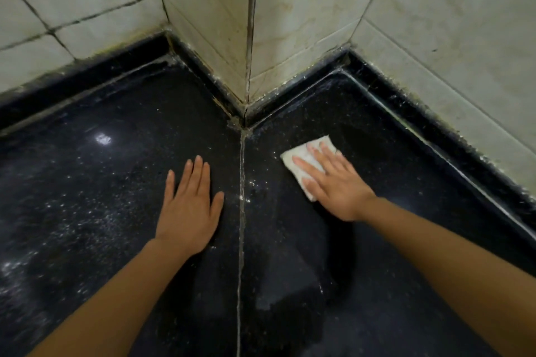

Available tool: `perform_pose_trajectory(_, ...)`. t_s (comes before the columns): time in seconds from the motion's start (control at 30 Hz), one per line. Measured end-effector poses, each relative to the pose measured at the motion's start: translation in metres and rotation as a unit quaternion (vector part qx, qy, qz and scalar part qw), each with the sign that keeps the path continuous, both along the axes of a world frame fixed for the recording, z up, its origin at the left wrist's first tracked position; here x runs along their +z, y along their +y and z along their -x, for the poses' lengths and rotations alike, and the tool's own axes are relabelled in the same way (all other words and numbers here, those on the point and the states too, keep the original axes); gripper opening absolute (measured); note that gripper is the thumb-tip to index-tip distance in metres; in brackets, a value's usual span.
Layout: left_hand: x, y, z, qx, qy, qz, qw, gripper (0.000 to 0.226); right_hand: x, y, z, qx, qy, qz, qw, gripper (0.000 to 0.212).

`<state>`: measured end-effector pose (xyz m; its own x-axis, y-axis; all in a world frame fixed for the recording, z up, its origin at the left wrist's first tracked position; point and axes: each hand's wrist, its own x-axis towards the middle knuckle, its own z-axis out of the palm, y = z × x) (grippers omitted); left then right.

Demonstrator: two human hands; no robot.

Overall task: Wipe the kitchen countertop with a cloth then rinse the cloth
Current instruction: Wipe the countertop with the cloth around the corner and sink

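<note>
Your right hand (333,180) lies flat, fingers straight and spread, pressing the white cloth (307,164) onto the black countertop (391,255), right of the grout seam (240,226) and near the back edge where the tiled wall corner (249,38) juts in. Your left hand (188,206), fingers straight and together, rests palm-down on the countertop left of the seam, among white specks (95,211)
</note>
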<state>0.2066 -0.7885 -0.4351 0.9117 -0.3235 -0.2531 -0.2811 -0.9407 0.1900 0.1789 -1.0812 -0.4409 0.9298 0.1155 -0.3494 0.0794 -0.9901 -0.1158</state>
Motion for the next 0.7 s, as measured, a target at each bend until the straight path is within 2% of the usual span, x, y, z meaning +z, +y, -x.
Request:
perform_pose_trajectory(0.13, 0.001, -0.001, -0.003, 0.008, 0.014, 0.028, 0.999, 0.064, 0.001, -0.005, -0.064, -0.121, 0.021, -0.005, 0.992, 0.052)
perform_pose_trajectory(0.27, -0.001, 0.001, -0.003, 0.006, 0.022, 0.056, 0.998, 0.06, -0.001, 0.017, -0.111, -0.248, 0.029, -0.02, 0.968, 0.055)
perform_pose_trajectory(0.37, -0.003, 0.002, -0.002, 0.005, 0.031, 0.058, 0.998, 0.063, -0.001, 0.039, -0.118, -0.289, 0.028, -0.027, 0.957, 0.057)
perform_pose_trajectory(0.47, -0.002, 0.003, -0.004, 0.002, 0.044, 0.055, 0.997, 0.065, -0.001, 0.058, -0.102, -0.26, 0.034, -0.023, 0.965, 0.059)
perform_pose_trajectory(0.7, 0.003, 0.002, -0.007, -0.003, 0.058, 0.023, 0.998, 0.064, 0.0, 0.093, -0.046, -0.112, 0.041, -0.042, 0.992, 0.055)
